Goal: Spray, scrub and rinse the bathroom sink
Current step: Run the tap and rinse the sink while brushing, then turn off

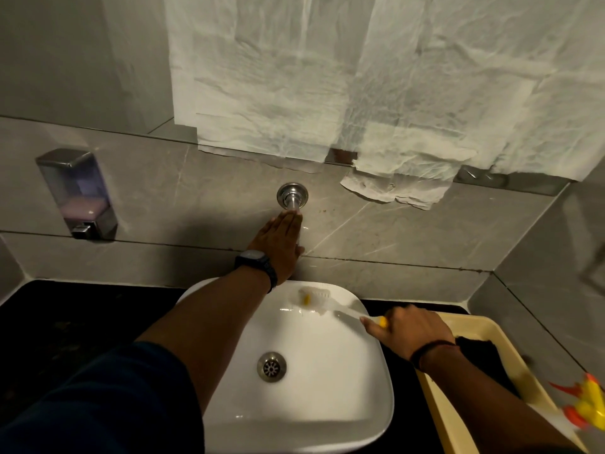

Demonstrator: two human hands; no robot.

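Observation:
A white square sink [343, 388] sits on a black counter, its metal drain [271, 367] in the middle. My left hand [281, 244], with a dark watch on the wrist, lies flat over the wall-mounted chrome tap [292, 195]; most of the spout is hidden under the palm. My right hand [409, 329] grips the handle of a white and yellow scrub brush [314, 298]. The brush head rests on the sink's far rim, blurred.
A soap dispenser [78, 194] hangs on the tiled wall at left. White paper sheets [360, 93] cover the mirror above. A beige tub [458, 404] at right holds a dark cloth [481, 358] and a yellow and orange spray bottle [586, 404]. Black counter [65, 322] surrounds the sink.

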